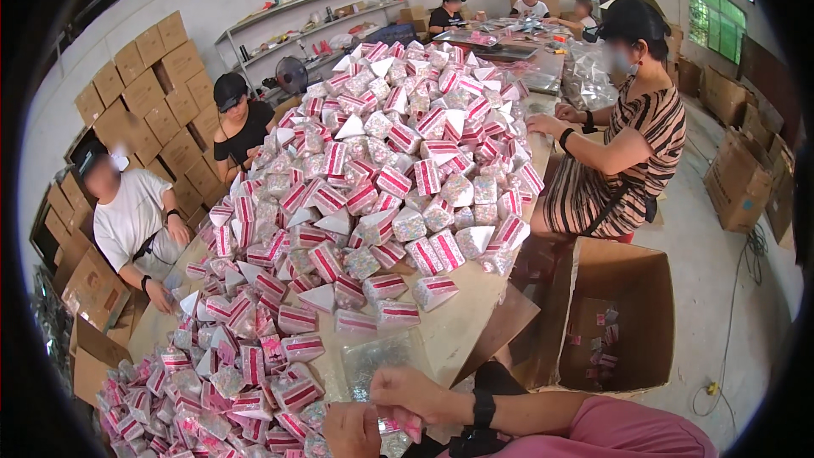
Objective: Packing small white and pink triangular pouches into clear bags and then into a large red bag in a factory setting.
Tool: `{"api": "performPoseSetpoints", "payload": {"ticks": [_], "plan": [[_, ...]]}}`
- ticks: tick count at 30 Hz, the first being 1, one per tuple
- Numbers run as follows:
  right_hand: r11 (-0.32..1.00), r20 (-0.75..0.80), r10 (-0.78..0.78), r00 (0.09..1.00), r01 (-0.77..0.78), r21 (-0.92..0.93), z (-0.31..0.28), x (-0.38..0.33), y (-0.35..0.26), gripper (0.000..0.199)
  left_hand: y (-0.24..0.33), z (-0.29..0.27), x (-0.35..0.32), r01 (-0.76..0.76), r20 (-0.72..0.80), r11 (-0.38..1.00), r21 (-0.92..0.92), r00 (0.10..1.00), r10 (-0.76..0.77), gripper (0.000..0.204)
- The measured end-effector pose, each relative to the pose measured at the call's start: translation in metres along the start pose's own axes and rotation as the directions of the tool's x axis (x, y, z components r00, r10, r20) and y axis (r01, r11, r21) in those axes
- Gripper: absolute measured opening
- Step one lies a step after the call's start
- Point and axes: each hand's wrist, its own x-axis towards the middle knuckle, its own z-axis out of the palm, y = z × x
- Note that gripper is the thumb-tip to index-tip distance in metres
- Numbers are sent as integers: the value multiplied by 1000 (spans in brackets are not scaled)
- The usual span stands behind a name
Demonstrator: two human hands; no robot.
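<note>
At the near edge of the table my left hand [352, 431] and my right hand [415, 393] are close together, fingers curled. A small pink-and-white piece [410, 426] shows just below my right hand; what my fingers grip is too small and hidden to make out. Flat clear plastic bags [383, 358] lie on the table just beyond my hands. To the left and ahead rises a big heap of cake-slice-shaped pieces [303, 319], white and speckled with a dark pink band.
An open cardboard box [623, 322] with a few small pink pieces inside stands on the floor at right. People sit along both sides, one in a striped dress [632, 140] at right. Stacked cartons [148, 93] line the left wall. A cable [736, 288] trails across the floor.
</note>
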Motion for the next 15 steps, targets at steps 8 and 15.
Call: {"api": "performPoseSetpoints", "payload": {"ticks": [8,15], "plan": [[998,73,-43,996,46,-32,-6,11,18,17,3,-4,3,-45,-102,999,-14,994,43,5],[942,225,137,965,-57,-332,2,10,9,17,2,-34,13,125,114,888,-443,990,-82,21]]}}
